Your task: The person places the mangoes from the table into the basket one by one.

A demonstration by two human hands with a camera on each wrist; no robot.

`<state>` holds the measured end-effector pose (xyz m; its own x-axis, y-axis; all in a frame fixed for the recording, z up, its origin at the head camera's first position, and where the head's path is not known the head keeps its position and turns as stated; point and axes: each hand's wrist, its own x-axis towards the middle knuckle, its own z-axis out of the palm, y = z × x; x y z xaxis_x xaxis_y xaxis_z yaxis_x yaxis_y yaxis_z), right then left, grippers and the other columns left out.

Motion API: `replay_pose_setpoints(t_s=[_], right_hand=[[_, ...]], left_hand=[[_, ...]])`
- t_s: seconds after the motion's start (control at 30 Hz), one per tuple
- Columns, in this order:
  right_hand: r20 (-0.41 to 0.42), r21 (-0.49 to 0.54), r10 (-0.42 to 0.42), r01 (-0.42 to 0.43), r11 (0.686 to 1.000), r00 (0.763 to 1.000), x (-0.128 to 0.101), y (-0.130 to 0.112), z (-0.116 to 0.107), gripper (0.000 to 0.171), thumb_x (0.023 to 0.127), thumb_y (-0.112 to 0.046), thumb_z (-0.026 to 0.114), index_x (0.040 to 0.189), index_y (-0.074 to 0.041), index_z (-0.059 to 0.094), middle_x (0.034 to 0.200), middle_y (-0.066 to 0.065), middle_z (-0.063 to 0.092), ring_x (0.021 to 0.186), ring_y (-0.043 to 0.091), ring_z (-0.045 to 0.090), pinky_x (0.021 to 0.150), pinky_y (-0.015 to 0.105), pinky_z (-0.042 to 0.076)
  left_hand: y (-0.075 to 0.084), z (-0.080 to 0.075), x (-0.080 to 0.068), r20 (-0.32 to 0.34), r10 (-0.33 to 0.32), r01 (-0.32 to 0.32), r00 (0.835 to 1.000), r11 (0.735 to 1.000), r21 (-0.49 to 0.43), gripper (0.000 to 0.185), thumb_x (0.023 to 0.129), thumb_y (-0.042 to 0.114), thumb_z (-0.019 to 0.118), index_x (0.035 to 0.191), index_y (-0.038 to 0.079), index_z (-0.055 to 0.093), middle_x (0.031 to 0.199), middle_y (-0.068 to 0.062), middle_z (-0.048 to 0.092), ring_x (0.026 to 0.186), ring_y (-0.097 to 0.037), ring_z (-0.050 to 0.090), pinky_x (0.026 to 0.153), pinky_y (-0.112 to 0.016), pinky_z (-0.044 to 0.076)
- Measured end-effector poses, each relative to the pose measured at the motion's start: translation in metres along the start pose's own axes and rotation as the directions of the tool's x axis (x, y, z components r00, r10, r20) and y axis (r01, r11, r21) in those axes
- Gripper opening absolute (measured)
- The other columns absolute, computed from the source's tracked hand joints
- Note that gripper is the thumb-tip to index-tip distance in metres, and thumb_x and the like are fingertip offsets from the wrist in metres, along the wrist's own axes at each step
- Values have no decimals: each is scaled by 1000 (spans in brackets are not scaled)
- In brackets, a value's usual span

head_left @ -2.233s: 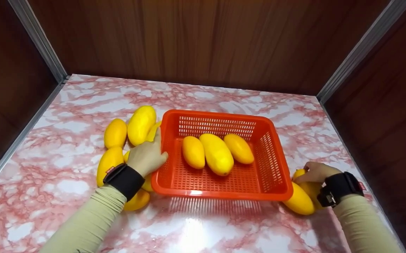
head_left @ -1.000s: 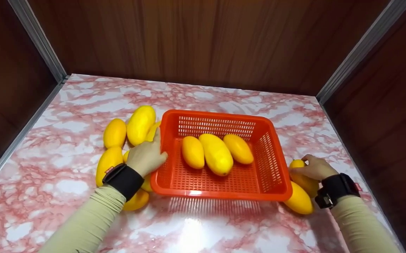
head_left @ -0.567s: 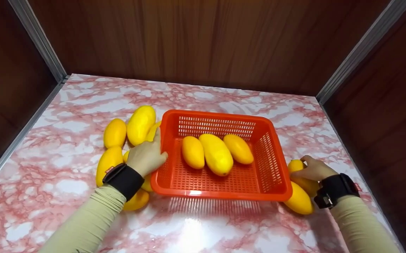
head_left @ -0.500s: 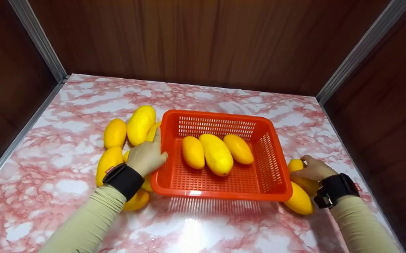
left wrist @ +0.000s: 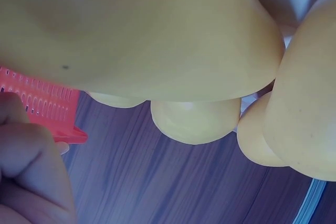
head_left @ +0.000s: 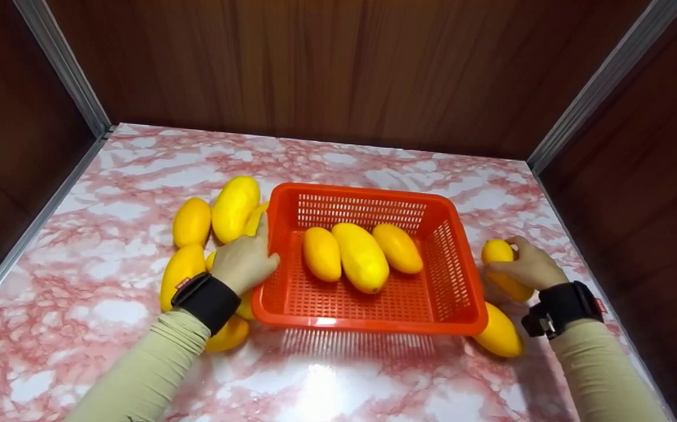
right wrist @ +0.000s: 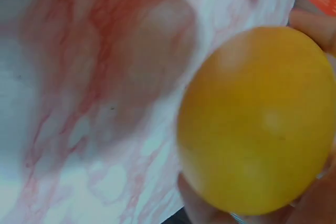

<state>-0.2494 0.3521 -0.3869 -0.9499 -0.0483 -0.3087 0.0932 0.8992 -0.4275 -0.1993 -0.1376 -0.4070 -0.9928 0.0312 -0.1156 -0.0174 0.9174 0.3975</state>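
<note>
While a cluster of loose mangoes (head_left: 234, 207) lies at centre left of the head view on the pink marbled tabletop (head_left: 80, 305), the left hand (head_left: 245, 262) rests among them with its thumb hooked over the left rim of the orange basket (head_left: 367, 319), fingers curled onto that rim. The left wrist view shows those fingers against the slotted orange edge, with yellow fruit crowding the lens. Three mangoes (head_left: 361, 256) lie side by side on the basket floor, touching one another. Right of the basket, the right hand (head_left: 527, 268) grips a mango (head_left: 501, 253), fingers wrapped round its middle and holding it just beside the basket's right wall; the right wrist view shows the fruit (right wrist: 257, 119) cupped in the palm above the marbled surface. Another mango (head_left: 499, 335) lies on the tabletop at the basket's near right corner. The held fruit looks smooth, firm and moderately heavy, likely a little slippery, so a full wrap about its broad middle seems the safest hold; pinching an end would probably let it roll.
</note>
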Motion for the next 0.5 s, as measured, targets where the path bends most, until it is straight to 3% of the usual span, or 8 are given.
replay_pose_setpoints(t_s=[0.33, 0.5], right_hand=[[-230, 116, -33, 61, 991, 973, -2, -11, -2, 90, 89, -56, 62, 149, 2, 30, 134, 34, 49, 108, 43, 55, 85, 46, 48], [-300, 185, -40, 99, 978, 953, -3, -18, -2, 88, 90, -55, 62, 150, 2, 32, 136, 34, 49, 110, 44, 55, 85, 45, 48]], left_hand=[[-1, 0, 2, 11, -8, 7, 1000, 1000, 10, 85, 94, 34, 52, 159, 5, 6, 70, -10, 58, 61, -27, 58, 52, -37, 40], [0, 0, 1, 7, -5, 5, 1000, 1000, 4, 85, 93, 33, 52, 159, 5, 7, 67, -9, 55, 58, -27, 56, 50, -36, 38]])
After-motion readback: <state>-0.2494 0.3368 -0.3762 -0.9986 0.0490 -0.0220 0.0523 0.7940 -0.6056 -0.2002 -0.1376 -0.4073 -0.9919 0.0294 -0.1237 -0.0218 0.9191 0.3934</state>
